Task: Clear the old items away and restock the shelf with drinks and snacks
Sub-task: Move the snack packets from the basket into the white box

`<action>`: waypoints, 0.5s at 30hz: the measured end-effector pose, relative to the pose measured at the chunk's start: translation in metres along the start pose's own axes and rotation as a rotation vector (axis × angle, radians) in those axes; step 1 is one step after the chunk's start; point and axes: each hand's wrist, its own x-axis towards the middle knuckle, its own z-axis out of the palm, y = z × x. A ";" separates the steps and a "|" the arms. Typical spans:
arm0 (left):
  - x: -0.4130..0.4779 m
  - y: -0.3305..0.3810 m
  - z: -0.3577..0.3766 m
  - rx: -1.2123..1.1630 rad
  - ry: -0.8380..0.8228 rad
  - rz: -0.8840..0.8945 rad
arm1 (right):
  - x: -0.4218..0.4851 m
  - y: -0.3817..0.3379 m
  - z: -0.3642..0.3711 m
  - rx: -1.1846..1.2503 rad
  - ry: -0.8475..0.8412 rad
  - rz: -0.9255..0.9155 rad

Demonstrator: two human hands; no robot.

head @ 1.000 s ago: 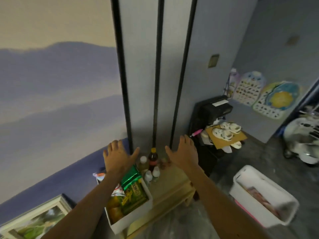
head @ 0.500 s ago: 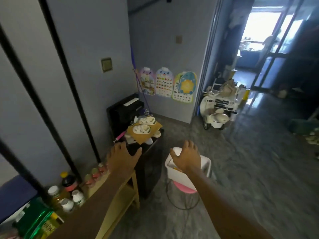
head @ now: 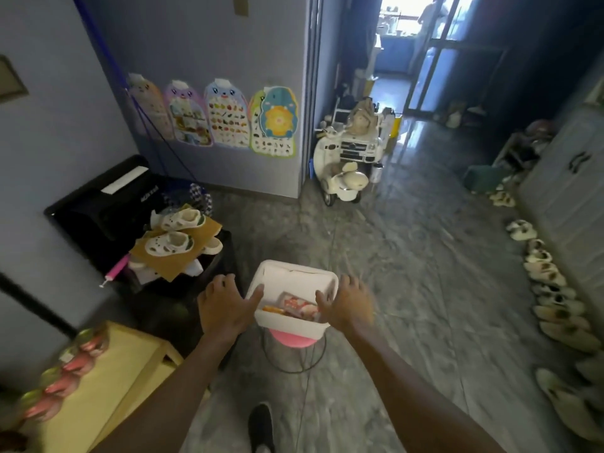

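A white plastic bin [head: 294, 323] stands on a pink stool [head: 291, 341] in front of me, with a red and white snack packet [head: 299, 305] lying inside. My left hand [head: 225, 307] hovers open at the bin's left side, thumb near the rim. My right hand [head: 348, 305] is spread open over the bin's right rim. Neither hand holds anything. A low yellow wooden shelf [head: 111, 380] sits at lower left with several small pink-capped bottles [head: 70, 371] along its back edge, blurred.
A black cabinet [head: 108, 207] left of the bin carries cardboard and white sandals [head: 170, 243]. A white toy car and scooter [head: 349, 158] stand by the doorway. Shoes [head: 555, 315] line the right wall. My black shoe [head: 261, 423] is on the grey floor.
My view has swung right, from the shelf and its white box of snacks to the bin on the stool. Both open hands have come to the bin's two sides.
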 end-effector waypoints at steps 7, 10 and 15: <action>0.099 0.022 0.086 0.013 -0.213 0.013 | 0.106 -0.016 0.056 -0.094 -0.122 0.040; 0.137 0.027 0.124 0.022 -0.305 -0.025 | 0.146 -0.026 0.088 -0.134 -0.193 0.048; 0.196 0.028 0.170 0.099 -0.467 -0.099 | 0.201 -0.025 0.151 -0.192 -0.326 0.063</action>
